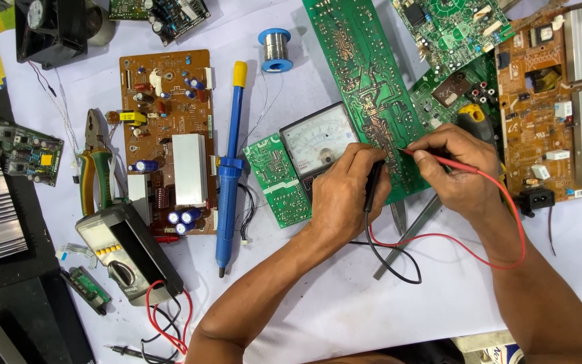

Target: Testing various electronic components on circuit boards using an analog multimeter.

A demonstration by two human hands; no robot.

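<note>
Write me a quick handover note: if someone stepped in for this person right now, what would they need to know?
Left hand: holds the black probe, tip on the long green board.
Right hand: holds the red probe, tip on the same board's solder side.
Analog meter lies just left of the board, partly under the left hand; both leads loop over the white sheet.
Done: both probes placed on the board.
Left: the needle's reading is too small to tell here.
Unused nearby: blue desoldering pump, pliers, digital meter.
</note>
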